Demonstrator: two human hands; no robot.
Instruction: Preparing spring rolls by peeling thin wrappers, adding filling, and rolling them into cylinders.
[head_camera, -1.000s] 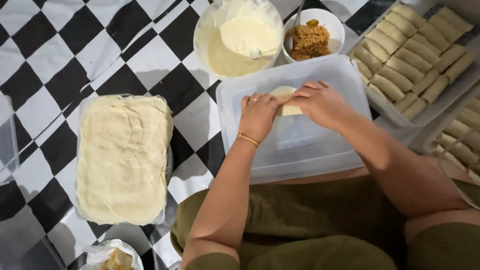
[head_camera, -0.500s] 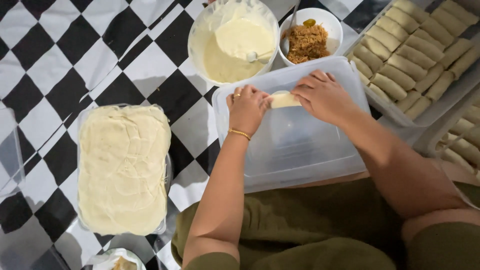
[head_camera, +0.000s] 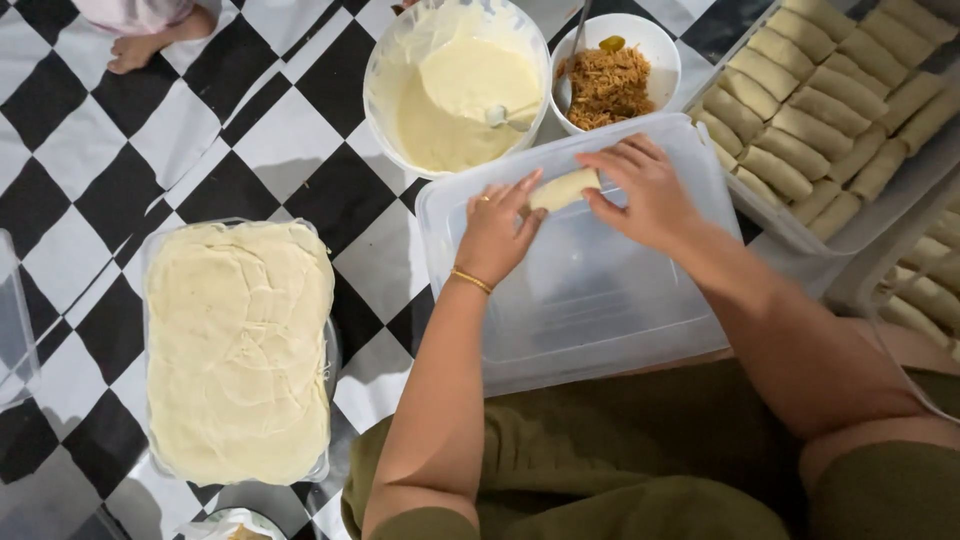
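Both hands hold one pale rolled wrap on top of an upturned clear plastic lid that rests over my lap. My left hand, with a gold bracelet and a ring, pinches the roll's left end. My right hand covers its right end with the fingers curled over it. The roll lies near the lid's far edge.
A rectangular tray of stacked pale thin wrappers lies on the checkered floor at left. A white bowl of pale batter with a spoon and a bowl of brown shredded filling stand beyond the lid. Trays of finished rolls sit at right. Another person's foot shows top left.
The roll and both hands have shifted slightly toward the far edge of the lid, and the roll now looks tighter and more exposed between the hands.
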